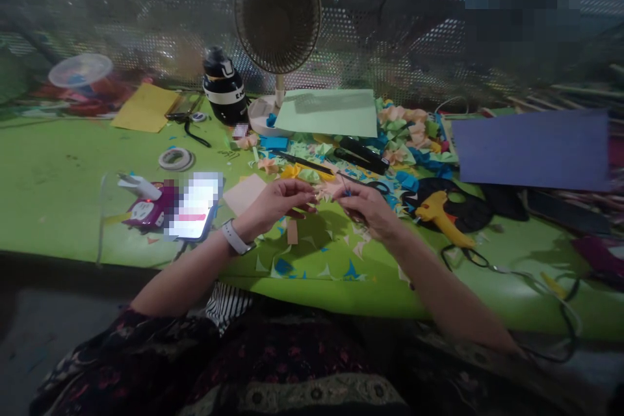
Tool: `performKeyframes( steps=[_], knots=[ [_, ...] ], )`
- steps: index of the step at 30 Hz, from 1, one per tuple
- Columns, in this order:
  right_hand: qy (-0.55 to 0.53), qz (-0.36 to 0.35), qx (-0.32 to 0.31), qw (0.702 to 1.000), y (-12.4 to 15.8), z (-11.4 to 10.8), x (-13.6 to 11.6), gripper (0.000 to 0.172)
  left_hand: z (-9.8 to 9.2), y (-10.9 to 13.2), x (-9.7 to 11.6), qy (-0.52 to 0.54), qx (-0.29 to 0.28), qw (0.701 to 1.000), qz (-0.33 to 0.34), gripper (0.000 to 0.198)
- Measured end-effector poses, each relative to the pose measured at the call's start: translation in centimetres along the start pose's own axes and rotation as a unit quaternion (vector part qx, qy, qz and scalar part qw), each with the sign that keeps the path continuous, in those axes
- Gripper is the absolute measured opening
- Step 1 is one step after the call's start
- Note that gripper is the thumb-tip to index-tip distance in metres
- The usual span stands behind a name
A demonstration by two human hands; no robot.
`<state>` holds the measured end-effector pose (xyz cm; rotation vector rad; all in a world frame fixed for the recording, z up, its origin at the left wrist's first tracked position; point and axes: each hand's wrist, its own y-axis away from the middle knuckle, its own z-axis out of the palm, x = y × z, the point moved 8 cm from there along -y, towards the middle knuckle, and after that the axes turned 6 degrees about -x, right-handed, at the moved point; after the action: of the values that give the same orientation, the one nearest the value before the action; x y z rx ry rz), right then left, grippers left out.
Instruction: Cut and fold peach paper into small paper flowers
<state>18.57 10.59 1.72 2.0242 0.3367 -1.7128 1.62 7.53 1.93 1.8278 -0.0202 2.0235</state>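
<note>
My left hand (281,203) and my right hand (366,204) meet above the green table (63,175). Between their fingertips sits a small peach folded paper piece (325,192), pinched from both sides. A thin dark stick with a blue tip (345,187) pokes up from my right fingers. A white watch band wraps my left wrist. Small paper scraps (336,260) in peach, blue and white lie on the table just below my hands. A peach paper square (245,193) lies left of my left hand.
A phone (194,208) and a white charger lie at left, with a tape roll (176,158) behind. A yellow glue gun (441,214), black scissors (363,155), folded paper pieces, a desk fan (277,19), a black bottle (224,88), and green and purple sheets lie beyond.
</note>
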Motion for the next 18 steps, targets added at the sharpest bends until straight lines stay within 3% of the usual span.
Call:
performKeyframes(
  steps=[5, 18],
  knots=[
    [-0.051, -0.030, 0.054, 0.997, 0.3, 1.1, 0.4, 0.039, 1.4, -0.1, -0.4, 0.015, -0.005, 1.000, -0.006, 0.006],
    [-0.150, -0.064, 0.129, 0.978, 0.2, -0.5, -0.7, 0.045, 2.0, -0.5, -2.3, 0.055, -0.053, 0.997, -0.028, 0.014]
  ],
)
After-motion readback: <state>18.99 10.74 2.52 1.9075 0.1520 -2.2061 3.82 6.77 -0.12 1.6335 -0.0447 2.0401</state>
